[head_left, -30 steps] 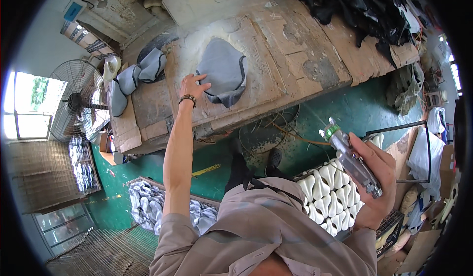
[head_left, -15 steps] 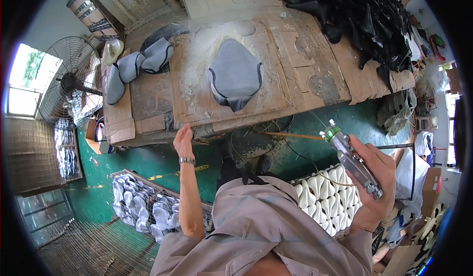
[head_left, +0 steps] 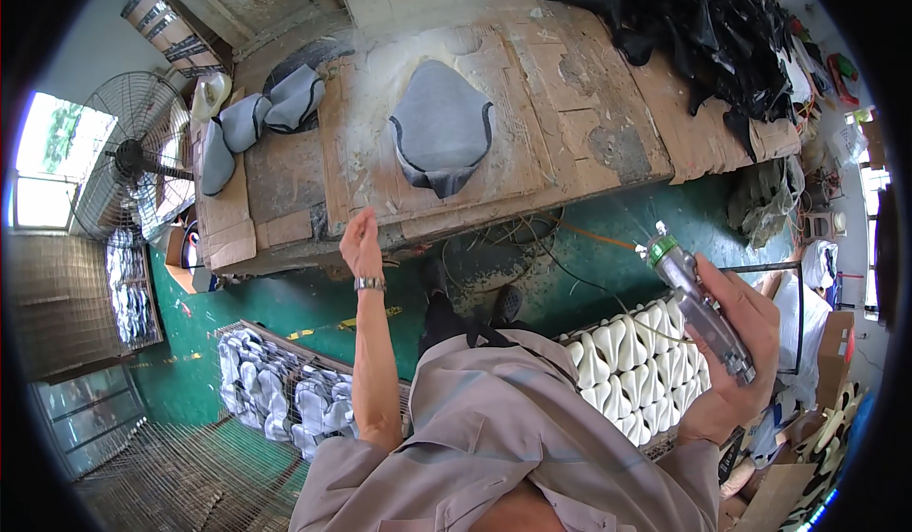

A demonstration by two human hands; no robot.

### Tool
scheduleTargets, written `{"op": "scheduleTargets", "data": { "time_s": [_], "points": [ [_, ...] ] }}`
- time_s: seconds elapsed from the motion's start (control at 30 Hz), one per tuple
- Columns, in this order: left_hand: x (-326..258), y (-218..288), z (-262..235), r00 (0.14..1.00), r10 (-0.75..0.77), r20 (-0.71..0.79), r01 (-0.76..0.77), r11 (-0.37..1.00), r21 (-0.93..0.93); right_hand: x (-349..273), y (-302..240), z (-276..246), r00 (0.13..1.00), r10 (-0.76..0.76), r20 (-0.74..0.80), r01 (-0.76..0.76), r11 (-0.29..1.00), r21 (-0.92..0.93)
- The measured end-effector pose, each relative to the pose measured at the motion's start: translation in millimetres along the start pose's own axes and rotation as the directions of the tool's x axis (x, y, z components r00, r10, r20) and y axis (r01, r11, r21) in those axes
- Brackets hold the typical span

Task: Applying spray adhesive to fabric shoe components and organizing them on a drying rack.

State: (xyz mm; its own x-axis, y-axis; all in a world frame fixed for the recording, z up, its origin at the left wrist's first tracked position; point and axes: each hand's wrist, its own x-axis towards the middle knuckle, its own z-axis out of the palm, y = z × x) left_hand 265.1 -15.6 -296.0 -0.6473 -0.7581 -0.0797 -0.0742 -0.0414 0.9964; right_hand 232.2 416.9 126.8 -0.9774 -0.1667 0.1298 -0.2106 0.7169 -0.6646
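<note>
My right hand (head_left: 736, 328) is wrapped round a metal spray gun (head_left: 701, 309) with a green ring near its nozzle, held right of the table's front edge. A faint spray streak shows off its nozzle. My left hand (head_left: 361, 245), with a watch on the wrist, hovers by the front edge with its fingers drawn together; I see nothing in them. Beyond it on cardboard lies a grey saddle-shaped piece (head_left: 442, 119) with black edging, broad end away and a dark flap toward me. Neither hand touches it. Several similar grey pieces (head_left: 243, 122) lie at the table's left.
A pile of black glossy sheets (head_left: 698, 33) covers the table's far right. On the left stands a large wire fan (head_left: 128, 157). Below are racks of white saddle-shaped pieces (head_left: 622, 370) and grey pieces (head_left: 285, 389). Hoses (head_left: 594, 237) hang under the table edge.
My right hand has moved a little right and upward with the spray gun. My left hand has shifted toward the table edge, fingers drawn closer. The view has shifted slightly.
</note>
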Motion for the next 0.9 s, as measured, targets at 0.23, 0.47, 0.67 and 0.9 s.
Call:
{"op": "scheduleTargets", "data": {
  "time_s": [0.23, 0.47, 0.67, 0.9],
  "points": [
    [32, 62, 65, 0.951, 0.143, -0.273, -0.189, 0.971, -0.149, -2, 21, -21, 0.936, -0.281, 0.214, 0.283, 0.959, 0.023],
    [48, 100, 116, 0.817, 0.505, 0.278, -0.568, 0.623, 0.537, -7, 45, -37, 0.956, -0.256, 0.144, 0.269, 0.959, -0.083],
    [76, 75, 127, 0.736, 0.448, 0.508, -0.665, 0.336, 0.667, -12, 66, -58, 0.958, -0.178, 0.226, 0.192, 0.981, -0.040],
    [99, 105, 146, 0.637, 0.473, 0.608, -0.762, 0.265, 0.592, -21, 56, -54, 0.904, -0.282, 0.321, 0.288, 0.957, 0.028]
  ]
}}
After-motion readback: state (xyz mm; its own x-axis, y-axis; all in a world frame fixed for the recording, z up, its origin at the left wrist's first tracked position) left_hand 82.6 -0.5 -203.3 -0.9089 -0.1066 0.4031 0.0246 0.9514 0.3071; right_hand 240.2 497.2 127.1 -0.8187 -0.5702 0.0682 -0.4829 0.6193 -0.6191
